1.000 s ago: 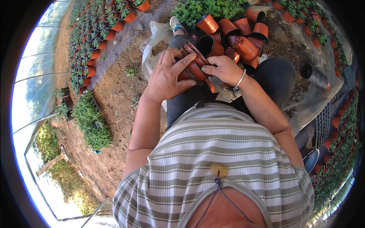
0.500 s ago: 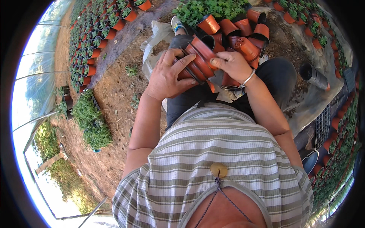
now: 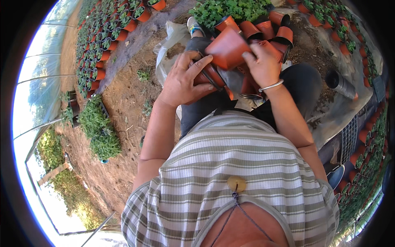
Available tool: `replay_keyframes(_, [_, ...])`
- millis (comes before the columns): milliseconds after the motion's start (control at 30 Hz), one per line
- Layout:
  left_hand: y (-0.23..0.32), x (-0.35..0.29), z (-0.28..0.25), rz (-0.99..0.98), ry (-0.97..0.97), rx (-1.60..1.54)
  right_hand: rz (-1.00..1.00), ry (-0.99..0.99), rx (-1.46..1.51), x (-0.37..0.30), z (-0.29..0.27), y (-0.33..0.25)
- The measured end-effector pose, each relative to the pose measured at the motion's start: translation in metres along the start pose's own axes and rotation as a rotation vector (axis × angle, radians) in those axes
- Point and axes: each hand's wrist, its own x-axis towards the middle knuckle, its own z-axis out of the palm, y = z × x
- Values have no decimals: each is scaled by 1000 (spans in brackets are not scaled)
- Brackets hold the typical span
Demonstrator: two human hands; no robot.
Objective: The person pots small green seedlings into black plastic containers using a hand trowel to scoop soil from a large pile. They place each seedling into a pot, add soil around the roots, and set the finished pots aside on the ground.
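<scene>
Over my lap, my left hand [image 3: 184,80] is wrapped round a short stack of nested terracotta-coloured plastic plant pots [image 3: 207,79] with dark rims. My right hand [image 3: 264,68] grips the edge of a single plant pot [image 3: 227,48], which is tilted just above and to the right of that stack. This pot looks separated from the stack, though its lower edge comes close to it. Beyond the right hand lies a heap of similar loose pots [image 3: 284,36], jumbled at various angles and partly covered by the hand and the lifted pot.
Leafy green seedlings [image 3: 230,10] stand behind the heap. To the right a nested stack of black pots [image 3: 340,85] lies on a plastic sheet. Rows of potted plants [image 3: 110,43] fill the far left, and a tray of seedlings [image 3: 98,129] sits on the soil.
My right hand has pulled one pot up and away from the stack, tilting it. The left hand has stayed round the remaining pots, now a shorter stack.
</scene>
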Motion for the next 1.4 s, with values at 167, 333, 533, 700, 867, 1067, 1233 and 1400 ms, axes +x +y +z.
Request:
replay_keyframes(167, [-3,-2,3,-6,28,-22,-216,211,97,6,-5,-22])
replay_keyframes(333, [-7,0,5,25,19,-49,-81,-360,331,-22,29,-20])
replay_keyframes(533, [-12,-14,2,-86,-33,-45,-248,271,-37,11,-17,-16])
replay_keyframes(700, [-9,-12,3,-122,-102,-83,-18,-676,624,-32,36,-46])
replay_keyframes(867, [-9,-20,3,-113,-58,-69,61,-566,443,-29,43,-48])
replay_keyframes(1067, [-10,-22,7,-114,-70,-54,136,-580,451,-33,40,-49])
replay_keyframes(1233, [-13,-22,5,-131,-93,-71,226,-651,712,-28,35,-37])
replay_keyframes(1400, [-12,-21,5,-121,-110,-51,329,-586,867,-34,41,-30])
